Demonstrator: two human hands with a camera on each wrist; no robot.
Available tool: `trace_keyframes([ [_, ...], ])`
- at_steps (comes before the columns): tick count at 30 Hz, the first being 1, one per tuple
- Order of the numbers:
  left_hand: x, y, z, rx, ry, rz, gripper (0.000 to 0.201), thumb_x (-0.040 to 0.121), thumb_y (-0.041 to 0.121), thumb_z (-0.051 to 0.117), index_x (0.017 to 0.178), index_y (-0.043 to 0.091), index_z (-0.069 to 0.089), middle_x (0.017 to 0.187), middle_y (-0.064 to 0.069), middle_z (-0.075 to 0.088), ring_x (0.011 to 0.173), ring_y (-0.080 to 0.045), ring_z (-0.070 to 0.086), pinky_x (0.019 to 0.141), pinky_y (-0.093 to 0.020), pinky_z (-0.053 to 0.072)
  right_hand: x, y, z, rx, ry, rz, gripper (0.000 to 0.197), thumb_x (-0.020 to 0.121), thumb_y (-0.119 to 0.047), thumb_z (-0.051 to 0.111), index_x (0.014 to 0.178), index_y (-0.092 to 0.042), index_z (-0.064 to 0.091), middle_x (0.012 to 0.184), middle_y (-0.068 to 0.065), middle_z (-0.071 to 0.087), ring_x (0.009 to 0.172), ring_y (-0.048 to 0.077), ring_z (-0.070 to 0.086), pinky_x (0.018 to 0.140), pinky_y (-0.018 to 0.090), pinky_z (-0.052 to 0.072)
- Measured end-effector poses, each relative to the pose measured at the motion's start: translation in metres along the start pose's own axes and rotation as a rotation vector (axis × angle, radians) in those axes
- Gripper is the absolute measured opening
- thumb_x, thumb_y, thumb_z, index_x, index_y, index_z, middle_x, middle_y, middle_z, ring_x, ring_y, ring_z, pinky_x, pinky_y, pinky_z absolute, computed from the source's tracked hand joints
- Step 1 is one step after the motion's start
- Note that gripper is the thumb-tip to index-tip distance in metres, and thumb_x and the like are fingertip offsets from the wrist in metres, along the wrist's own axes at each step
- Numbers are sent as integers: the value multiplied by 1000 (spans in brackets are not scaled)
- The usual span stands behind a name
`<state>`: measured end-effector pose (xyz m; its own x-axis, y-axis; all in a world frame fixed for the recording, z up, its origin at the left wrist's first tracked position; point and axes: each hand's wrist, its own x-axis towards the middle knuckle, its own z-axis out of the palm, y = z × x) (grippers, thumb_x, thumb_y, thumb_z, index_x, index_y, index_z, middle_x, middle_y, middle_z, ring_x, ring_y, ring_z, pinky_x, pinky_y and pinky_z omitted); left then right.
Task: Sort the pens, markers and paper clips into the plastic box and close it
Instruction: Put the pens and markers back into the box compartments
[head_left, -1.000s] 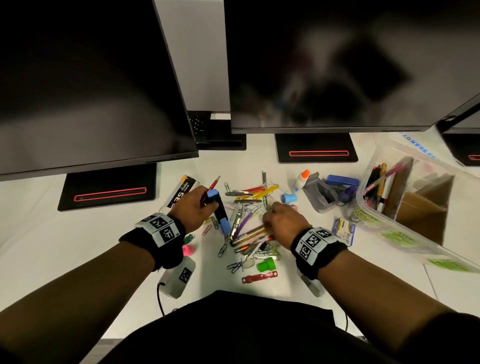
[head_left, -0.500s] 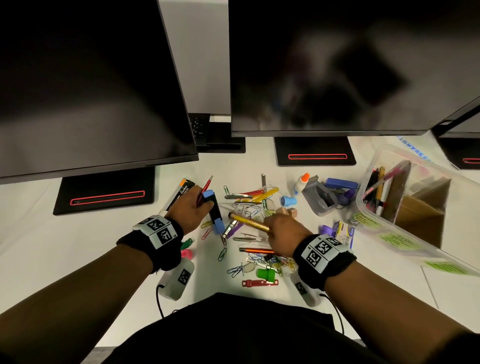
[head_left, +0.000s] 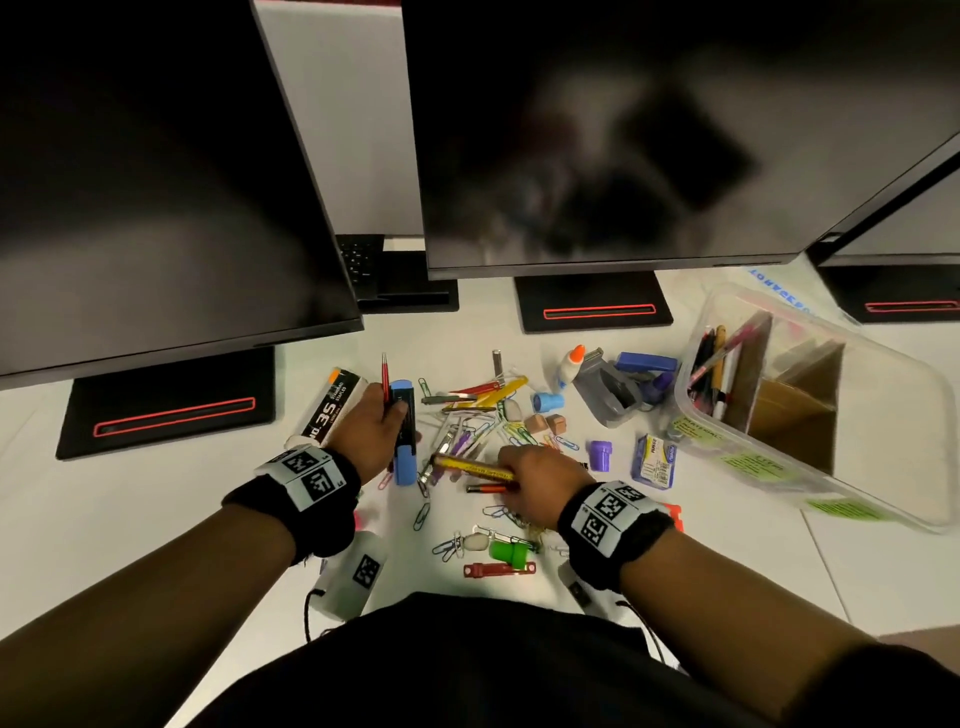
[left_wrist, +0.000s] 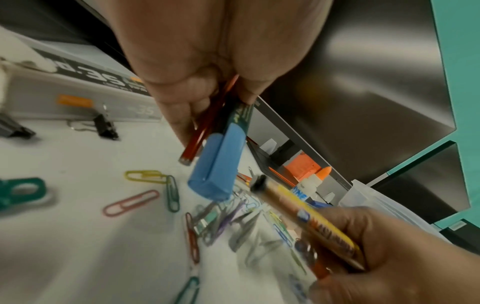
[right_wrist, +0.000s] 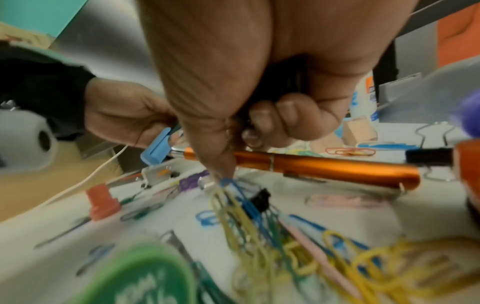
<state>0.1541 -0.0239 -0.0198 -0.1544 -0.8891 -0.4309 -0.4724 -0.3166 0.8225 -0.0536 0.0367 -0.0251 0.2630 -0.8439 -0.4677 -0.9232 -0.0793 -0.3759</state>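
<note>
My left hand (head_left: 387, 415) grips a blue highlighter (head_left: 403, 447) and a thin red pen (head_left: 385, 374) together; the left wrist view shows the same highlighter (left_wrist: 221, 168) and red pen (left_wrist: 196, 144). Just right of it, my right hand (head_left: 511, 475) holds a yellow marker (head_left: 470, 466) pointing left, low over the heap of coloured paper clips (right_wrist: 259, 226). An orange pen (right_wrist: 324, 164) lies on the desk right under its fingers. The clear plastic box (head_left: 883, 467) stands open at the right, with several pens (head_left: 717, 364) in its left compartment.
A glue bottle (head_left: 571, 364), grey tape dispenser (head_left: 608, 400), blue stapler (head_left: 647, 361) and staple packet (head_left: 654, 460) lie between the heap and the box. A black-and-white staples box (head_left: 332, 410) sits left of my left hand. Monitor stands (head_left: 595, 310) line the back.
My right hand lifted the yellow marker out of the heap and has come down toward me onto the orange pen. My left hand kept its hold and barely moved.
</note>
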Motion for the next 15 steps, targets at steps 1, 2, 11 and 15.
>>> trace_keyframes([
  [1,-2,3,1,-37,-17,-15,10,100,16,34,92,12,37,95,-20,60,88,-35,67,80,-53,54,0,1,-2,33,34,12,18,87,-27,56,101,-17,56,98,8,63,91,26,60,73,31,46],
  [2,-3,5,2,-63,-23,-22,11,101,16,33,90,14,37,96,-20,59,86,-34,68,81,-54,54,-1,2,-3,67,69,26,19,87,-29,57,102,-17,56,98,8,63,90,25,60,71,29,44],
  [11,15,10,13,43,-131,-86,17,95,31,43,82,25,51,111,-26,64,104,-43,61,93,-55,49,13,-18,-47,719,158,218,8,92,-20,52,87,-15,48,75,3,56,76,24,58,72,35,46],
  [15,5,44,13,11,-163,-60,27,97,23,42,110,1,53,112,-28,61,103,-40,60,96,-55,47,13,-34,-56,1164,14,364,5,96,-11,45,93,-11,48,71,11,59,62,26,61,60,36,53],
])
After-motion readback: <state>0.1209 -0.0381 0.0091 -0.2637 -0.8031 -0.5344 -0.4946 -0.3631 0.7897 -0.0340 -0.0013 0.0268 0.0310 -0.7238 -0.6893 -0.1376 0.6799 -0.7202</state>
